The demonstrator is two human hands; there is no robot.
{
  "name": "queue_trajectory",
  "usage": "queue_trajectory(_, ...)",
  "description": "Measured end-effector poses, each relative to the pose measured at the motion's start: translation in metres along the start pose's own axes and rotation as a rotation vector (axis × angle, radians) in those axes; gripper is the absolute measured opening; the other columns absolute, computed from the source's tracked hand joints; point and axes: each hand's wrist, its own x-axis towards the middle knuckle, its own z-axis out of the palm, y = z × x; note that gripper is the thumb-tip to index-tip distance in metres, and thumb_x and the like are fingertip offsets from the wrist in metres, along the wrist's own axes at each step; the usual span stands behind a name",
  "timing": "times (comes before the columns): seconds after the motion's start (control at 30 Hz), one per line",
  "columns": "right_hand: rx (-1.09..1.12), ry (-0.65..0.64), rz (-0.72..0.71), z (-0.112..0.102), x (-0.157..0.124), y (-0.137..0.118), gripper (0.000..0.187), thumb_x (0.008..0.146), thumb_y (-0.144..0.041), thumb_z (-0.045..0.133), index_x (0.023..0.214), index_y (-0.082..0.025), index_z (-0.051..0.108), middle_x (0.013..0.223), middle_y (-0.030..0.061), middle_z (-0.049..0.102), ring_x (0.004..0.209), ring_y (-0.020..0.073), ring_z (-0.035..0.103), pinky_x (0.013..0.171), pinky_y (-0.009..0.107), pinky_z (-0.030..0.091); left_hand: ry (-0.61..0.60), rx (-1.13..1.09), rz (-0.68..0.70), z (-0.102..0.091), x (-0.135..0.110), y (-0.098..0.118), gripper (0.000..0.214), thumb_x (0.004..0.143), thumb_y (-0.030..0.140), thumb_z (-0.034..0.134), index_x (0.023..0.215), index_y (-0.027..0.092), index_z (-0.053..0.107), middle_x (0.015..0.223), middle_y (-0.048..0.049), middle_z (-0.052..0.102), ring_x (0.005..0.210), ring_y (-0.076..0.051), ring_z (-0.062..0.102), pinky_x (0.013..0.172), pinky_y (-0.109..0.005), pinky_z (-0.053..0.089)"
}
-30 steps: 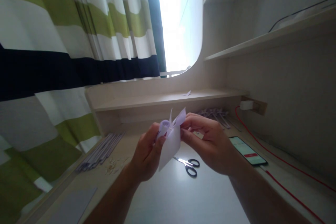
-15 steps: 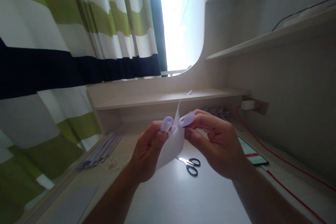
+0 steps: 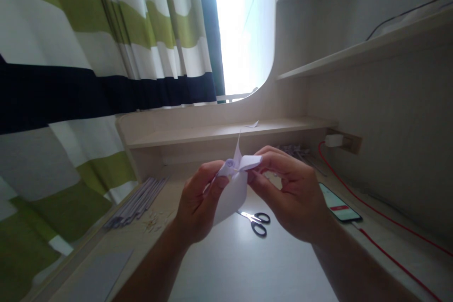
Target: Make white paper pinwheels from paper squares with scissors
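Closer to the folded flap [image 3: 250, 162] than half a second ago, the rolled end [image 3: 229, 164] of the pale paper [image 3: 231, 193] now leans rightward, its long axis slanting up toward that flap. The sheet is held between both hands: the left hand [image 3: 200, 203] pinches the roll, the right hand [image 3: 288, 188] the flap, so neither is nearer. Whether roll and flap touch is hard to tell through the blur. Scissors [image 3: 261, 230] lie below on the desk [image 3: 247, 264].

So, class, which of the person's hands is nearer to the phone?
Right. The right hand is raised just left of the phone; the left hand is farther left, past the scissors.
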Motion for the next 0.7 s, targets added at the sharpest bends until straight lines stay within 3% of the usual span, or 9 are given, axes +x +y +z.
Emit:
queue_trajectory(0.17,-0.06,0.002,-0.025,0.001,-0.001,0.001,0.01,0.092,-0.011,0.068,0.087,-0.018,0.072,0.081,0.0017,0.065,0.074,0.015,0.06,0.066,0.029,0.05,0.046,0.121,0.121,-0.001,-0.001,-0.011,0.028,0.1,0.021,0.062,0.127,0.024,0.068,0.101,-0.0058,0.073,0.076,-0.016,0.065,0.069,-0.027,0.05)
queue_trajectory(0.47,-0.054,-0.011,-0.032,0.003,-0.002,-0.003,0.009,0.092,-0.011,0.068,0.085,-0.015,0.072,0.083,0.003,0.067,0.074,0.0142,0.061,0.067,0.029,0.049,0.159,0.446,0.425,-0.003,0.008,-0.01,0.033,0.095,0.015,0.068,0.127,0.024,0.068,0.104,-0.0048,0.076,0.088,-0.018,0.072,0.078,-0.029,0.056)
queue_trajectory(0.7,-0.038,-0.018,-0.051,0.005,-0.004,-0.003,0.008,0.093,-0.012,0.068,0.088,-0.015,0.073,0.084,0.0037,0.067,0.075,0.0146,0.062,0.068,0.029,0.05,0.155,0.532,0.491,-0.004,0.008,-0.003,0.042,0.091,0.007,0.072,0.13,0.02,0.067,0.106,-0.0063,0.077,0.093,-0.017,0.073,0.081,-0.028,0.058)
